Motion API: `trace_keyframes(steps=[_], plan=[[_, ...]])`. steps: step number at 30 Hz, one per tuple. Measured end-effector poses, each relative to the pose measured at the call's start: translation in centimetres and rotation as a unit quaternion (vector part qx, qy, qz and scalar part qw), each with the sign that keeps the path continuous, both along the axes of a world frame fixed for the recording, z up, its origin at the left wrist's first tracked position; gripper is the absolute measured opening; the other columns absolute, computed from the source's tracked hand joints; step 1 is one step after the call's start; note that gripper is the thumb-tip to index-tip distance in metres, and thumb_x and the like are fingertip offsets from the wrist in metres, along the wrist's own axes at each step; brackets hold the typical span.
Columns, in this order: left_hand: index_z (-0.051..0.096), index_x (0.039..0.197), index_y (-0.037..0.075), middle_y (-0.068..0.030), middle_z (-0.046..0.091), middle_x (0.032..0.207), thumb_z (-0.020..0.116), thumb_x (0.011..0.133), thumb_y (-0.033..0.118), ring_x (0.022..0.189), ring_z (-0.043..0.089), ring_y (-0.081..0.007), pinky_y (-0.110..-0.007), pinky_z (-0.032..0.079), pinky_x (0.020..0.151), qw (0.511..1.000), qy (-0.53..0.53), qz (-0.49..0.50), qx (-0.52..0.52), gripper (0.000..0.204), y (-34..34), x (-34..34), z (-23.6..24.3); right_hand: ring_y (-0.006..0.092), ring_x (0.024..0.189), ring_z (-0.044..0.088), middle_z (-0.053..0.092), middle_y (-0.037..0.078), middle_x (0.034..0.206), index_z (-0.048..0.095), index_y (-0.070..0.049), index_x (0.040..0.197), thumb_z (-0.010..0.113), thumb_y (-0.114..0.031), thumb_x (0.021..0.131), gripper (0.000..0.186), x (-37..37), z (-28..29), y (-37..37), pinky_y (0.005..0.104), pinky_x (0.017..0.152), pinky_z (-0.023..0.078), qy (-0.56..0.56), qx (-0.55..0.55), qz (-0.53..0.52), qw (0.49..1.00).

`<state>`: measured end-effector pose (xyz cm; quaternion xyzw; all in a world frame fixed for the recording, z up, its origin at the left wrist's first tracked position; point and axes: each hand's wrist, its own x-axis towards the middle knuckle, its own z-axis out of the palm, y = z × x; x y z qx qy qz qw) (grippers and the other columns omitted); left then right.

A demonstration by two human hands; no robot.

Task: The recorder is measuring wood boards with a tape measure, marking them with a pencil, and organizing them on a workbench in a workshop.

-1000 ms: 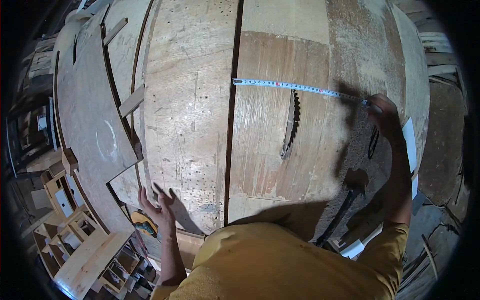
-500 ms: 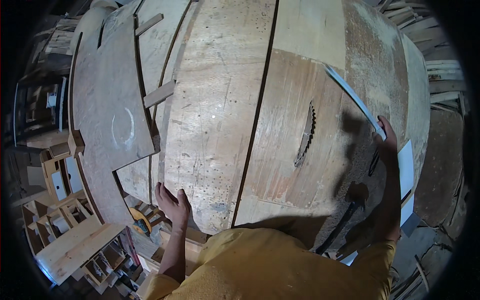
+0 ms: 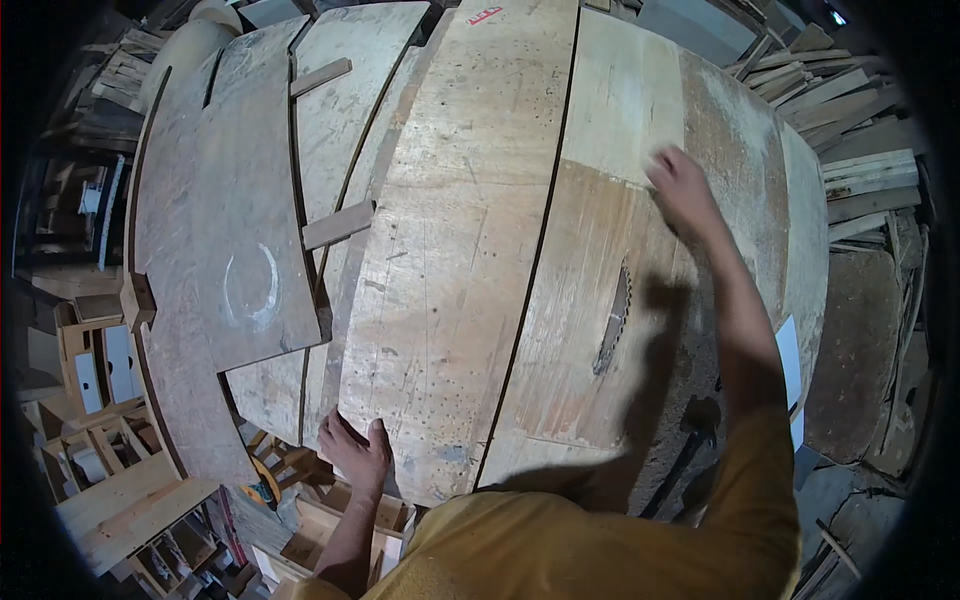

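Observation:
My left hand (image 3: 357, 455) rests at the near edge of the wooden bench top (image 3: 440, 300), fingers apart and thumb raised, holding nothing. My right hand (image 3: 682, 190) reaches over the right part of the bench with its fingers curled. Motion blurs its fingertips, and nothing can be made out in it. Below and left of that hand, a toothed circular saw blade (image 3: 614, 325) sticks up through a slot. A dark hammer-like tool (image 3: 680, 460) lies in the shadow beside my right arm. White board pieces (image 3: 789, 365) show past my right forearm.
Two short wood blocks (image 3: 338, 225) (image 3: 321, 77) bridge gaps between the boards at left. Stacked wood offcuts (image 3: 840, 100) lie beyond the right edge. Wooden drawers and frames (image 3: 110, 450) stand at lower left. Sawdust covers part of the surface at right.
My right hand has moved forward and left, past the blade. The long pale strip beside it earlier is no longer in view. My left hand stays at the near edge; the view has shifted.

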<state>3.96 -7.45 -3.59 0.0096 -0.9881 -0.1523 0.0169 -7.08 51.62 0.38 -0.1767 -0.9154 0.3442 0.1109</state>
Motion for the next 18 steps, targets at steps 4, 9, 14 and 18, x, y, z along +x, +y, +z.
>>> trace_keyframes(steps=[4, 9, 14, 18], plan=[[0.043, 0.132, -0.001, -0.0255, 0.047, 0.122, 0.067, 0.078, 0.04, 0.113, 0.043, -0.0423, -0.054, 0.032, 0.097, 1.0, 0.005, -0.007, 0.006, 0.072, -0.1, -0.1, -0.2, 0.0333, 0.094, 0.063, 0.066, 0.021, 0.099, 0.06, 0.001, 0.105, 0.059, -0.026, 0.085, 0.034, -15.0, -0.8, -1.3, 0.0392, 0.083, 0.049, 0.005, 0.052, 0.014, 0.999], [0.042, 0.132, -0.001, -0.0254, 0.046, 0.121, 0.066, 0.079, 0.042, 0.113, 0.043, -0.0429, -0.054, 0.032, 0.097, 1.0, 0.002, -0.01, 0.013, 0.073, -0.3, -0.1, -0.7, 0.0389, 0.103, 0.062, 0.065, 0.024, 0.108, 0.061, 0.001, 0.112, 0.056, -0.027, 0.085, 0.039, -22.2, -2.3, -2.2, 0.0449, 0.089, 0.049, -0.031, 0.175, 0.012, 0.984], [0.041, 0.134, -0.001, -0.0259, 0.045, 0.12, 0.064, 0.082, 0.049, 0.112, 0.042, -0.0425, -0.054, 0.032, 0.098, 0.999, 0.001, -0.006, 0.039, 0.076, -0.5, 0.1, -1.0, 0.0369, 0.101, 0.065, 0.067, 0.025, 0.103, 0.069, -0.005, 0.103, 0.055, -0.023, 0.083, 0.03, -23.4, -2.5, -2.8, 0.0475, 0.088, 0.051, -0.073, 0.263, 0.013, 0.962], [0.042, 0.134, -0.001, -0.026, 0.044, 0.121, 0.062, 0.083, 0.051, 0.111, 0.042, -0.0417, -0.054, 0.032, 0.098, 0.999, 0.007, -0.003, 0.04, 0.075, -0.3, 0.0, -1.0, 0.0382, 0.097, 0.066, 0.067, 0.025, 0.099, 0.07, 0.0, 0.094, 0.051, -0.013, 0.082, 0.025, -23.9, -2.0, -2.9, 0.0479, 0.084, 0.052, -0.107, 0.284, 0.039, 0.952]])
